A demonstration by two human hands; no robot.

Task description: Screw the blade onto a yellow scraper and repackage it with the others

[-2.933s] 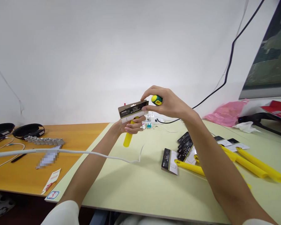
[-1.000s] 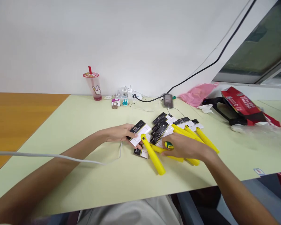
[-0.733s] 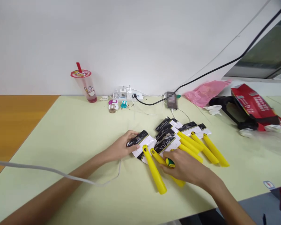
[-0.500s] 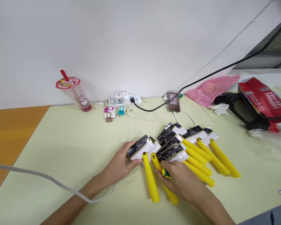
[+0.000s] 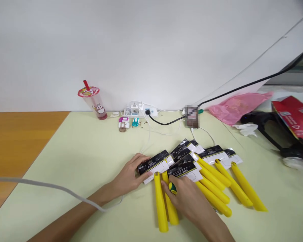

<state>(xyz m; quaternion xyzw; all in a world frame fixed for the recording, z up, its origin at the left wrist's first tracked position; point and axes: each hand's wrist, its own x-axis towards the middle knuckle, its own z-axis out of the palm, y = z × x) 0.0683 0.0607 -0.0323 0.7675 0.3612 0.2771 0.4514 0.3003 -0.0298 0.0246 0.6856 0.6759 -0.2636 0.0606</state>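
My left hand [image 5: 131, 173] is closed on the left edge of a black-and-white printed card [image 5: 154, 166], thumb on top. From under this card a yellow tapered handle [image 5: 161, 205] points toward me. My right hand [image 5: 189, 195] is wrapped round a green-and-yellow screwdriver [image 5: 172, 188]; only its handle end shows clearly, and the hand hides the rest. It rests over a second yellow handle [image 5: 173, 210] and against another printed card [image 5: 185, 171]. To the right lie several more carded yellow handles [image 5: 234, 185], overlapping in a fan.
Along the wall stand a drink cup [image 5: 96, 104] and a power strip [image 5: 153, 112] with cables. Small coloured clips [image 5: 135, 121] lie before it. A pink bag [image 5: 232, 107], a black frame-like object [image 5: 270, 134] and a red box [image 5: 295, 116] sit at right. A grey cable [image 5: 53, 190] crosses the left foreground.
The camera view has shifted, so the table's things appear farther right. The two nearest yellow handles now lie closer together and straighter. Both hands keep their holds.
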